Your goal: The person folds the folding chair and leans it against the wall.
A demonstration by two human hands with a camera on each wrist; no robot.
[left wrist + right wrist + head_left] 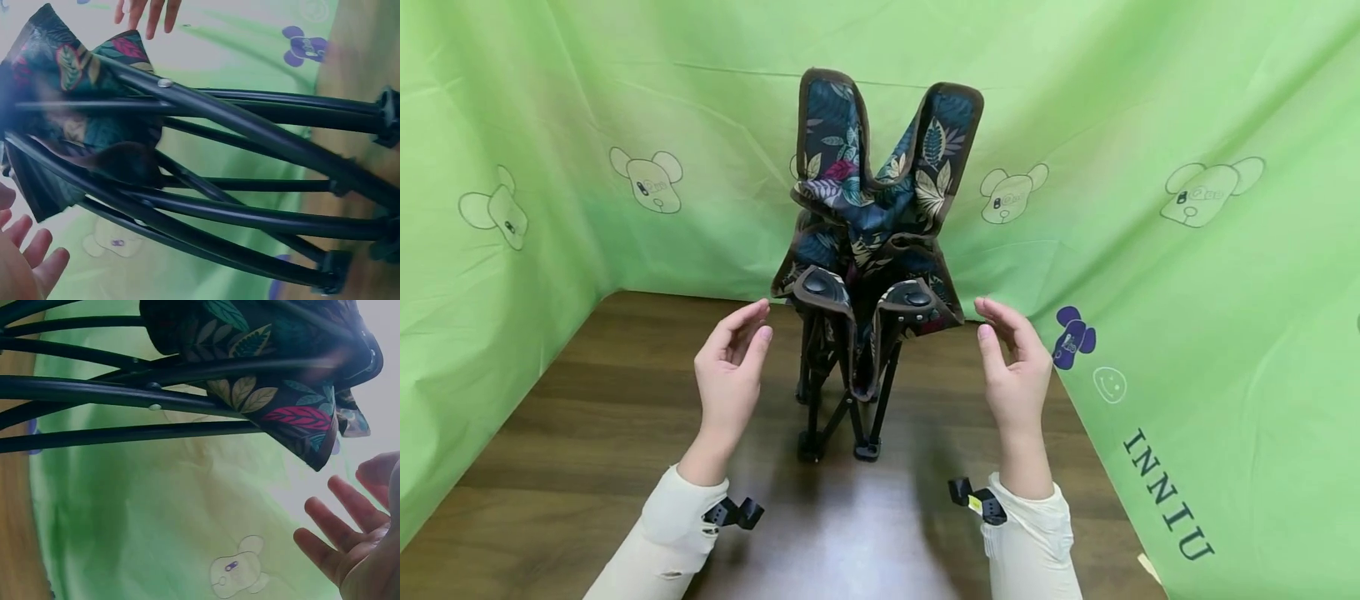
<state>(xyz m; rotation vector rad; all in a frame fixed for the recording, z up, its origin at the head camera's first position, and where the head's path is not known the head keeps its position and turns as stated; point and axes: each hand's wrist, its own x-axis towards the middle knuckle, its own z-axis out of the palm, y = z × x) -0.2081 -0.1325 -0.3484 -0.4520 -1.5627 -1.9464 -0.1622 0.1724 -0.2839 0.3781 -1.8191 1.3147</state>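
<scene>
While the folding chair (868,242) stands upright and partly folded on the wooden counter (625,400), we hold our left hand (730,367) near one side of it and our right hand (1018,375) near the other. Each grip is wide and holds nothing, fingers gently curved. Behind the chair we see a green curtain (722,83).

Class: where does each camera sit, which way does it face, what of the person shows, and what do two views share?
Head: on the head, facing forward and down at the folding chair; left hand, right hand and both sleeves show.
Left wrist: on that wrist, facing the chair's legs and fabric; left hand lower left, right fingers at top.
Right wrist: on that wrist, facing legs and fabric; right hand lower right.
Shared: both wrist views show the green curtain.
</scene>
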